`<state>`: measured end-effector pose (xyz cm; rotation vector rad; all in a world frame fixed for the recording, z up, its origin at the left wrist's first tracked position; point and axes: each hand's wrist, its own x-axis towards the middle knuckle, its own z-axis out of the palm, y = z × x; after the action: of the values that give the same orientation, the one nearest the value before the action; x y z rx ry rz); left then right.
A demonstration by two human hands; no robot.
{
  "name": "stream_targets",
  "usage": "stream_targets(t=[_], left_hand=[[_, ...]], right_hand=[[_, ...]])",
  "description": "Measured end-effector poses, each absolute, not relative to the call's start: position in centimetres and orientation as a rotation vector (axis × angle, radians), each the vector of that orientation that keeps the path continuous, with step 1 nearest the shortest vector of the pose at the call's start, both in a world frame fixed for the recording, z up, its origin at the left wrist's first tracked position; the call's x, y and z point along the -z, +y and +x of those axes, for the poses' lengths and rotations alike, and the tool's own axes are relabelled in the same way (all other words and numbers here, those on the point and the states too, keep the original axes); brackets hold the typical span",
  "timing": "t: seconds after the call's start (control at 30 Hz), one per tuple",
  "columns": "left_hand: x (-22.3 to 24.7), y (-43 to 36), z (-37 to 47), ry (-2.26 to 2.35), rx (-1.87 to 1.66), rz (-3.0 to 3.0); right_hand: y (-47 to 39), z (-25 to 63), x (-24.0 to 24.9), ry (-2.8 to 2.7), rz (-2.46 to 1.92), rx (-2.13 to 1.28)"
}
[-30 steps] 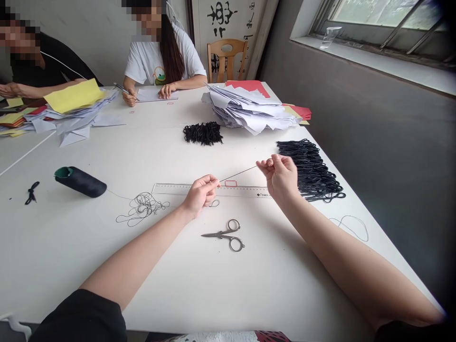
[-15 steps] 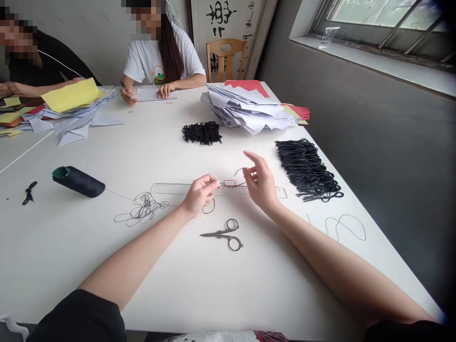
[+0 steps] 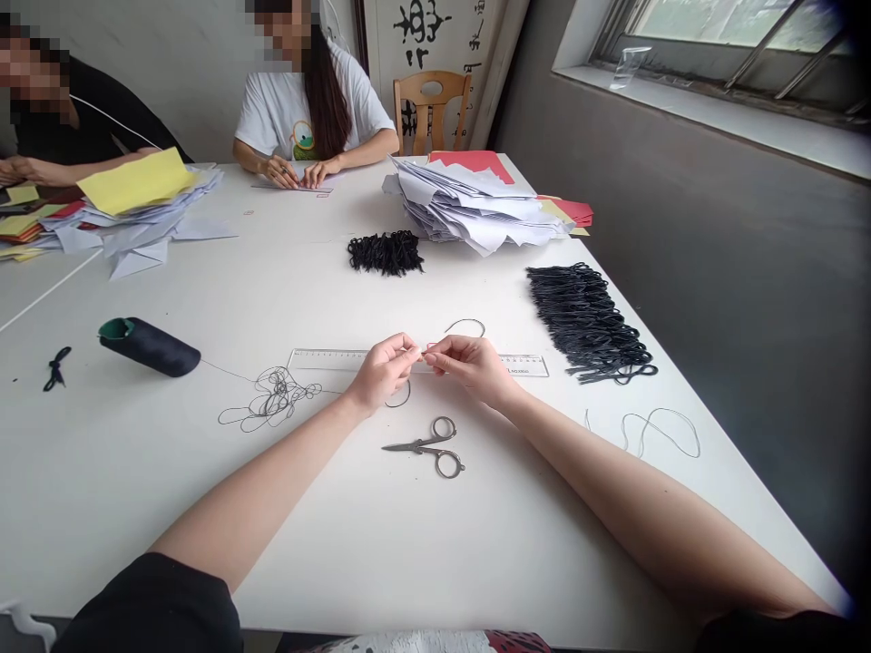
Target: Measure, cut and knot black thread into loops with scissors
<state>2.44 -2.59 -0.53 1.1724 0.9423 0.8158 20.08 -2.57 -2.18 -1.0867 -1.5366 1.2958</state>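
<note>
Fingertips nearly meet above a clear ruler, where my left hand and my right hand both pinch a dark cord. One curved end of the cord rises behind my right hand; another loop hangs beneath my left fingers. Below the hands lie metal scissors, blades pointing left. A black thread spool lies at left, its thread running into a loose tangle. A small red outline on the ruler is mostly hidden by my right fingers.
Black looped cords form a small pile and a larger row at right. Paper stacks stand farther back. Loose thread lies at right. A person in white handles paper across the table; another person sits at far left.
My right hand has moved left and down, its raised fingers closing on the cord beside my left hand. Across the table, the person in white has brought both hands together on the paper.
</note>
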Motion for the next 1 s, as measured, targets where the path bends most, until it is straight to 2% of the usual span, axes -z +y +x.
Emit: stream_targets(t=[0.3,0.5,1.0], left_hand=[[0.1,-2.4,2.1,0.870,-0.703,0.935],[0.6,-2.3,2.1,0.821,-0.608,0.870],[0.5,-2.3,2.0,0.887,-0.560,0.828]], right_hand=[[-1.7,21.2,2.7,-1.258,-1.107,-1.127],[-1.1,21.8,3.0,-1.062,-1.092,-1.146],[0.1,23.7,2.8,-0.939,-1.171,-0.873]])
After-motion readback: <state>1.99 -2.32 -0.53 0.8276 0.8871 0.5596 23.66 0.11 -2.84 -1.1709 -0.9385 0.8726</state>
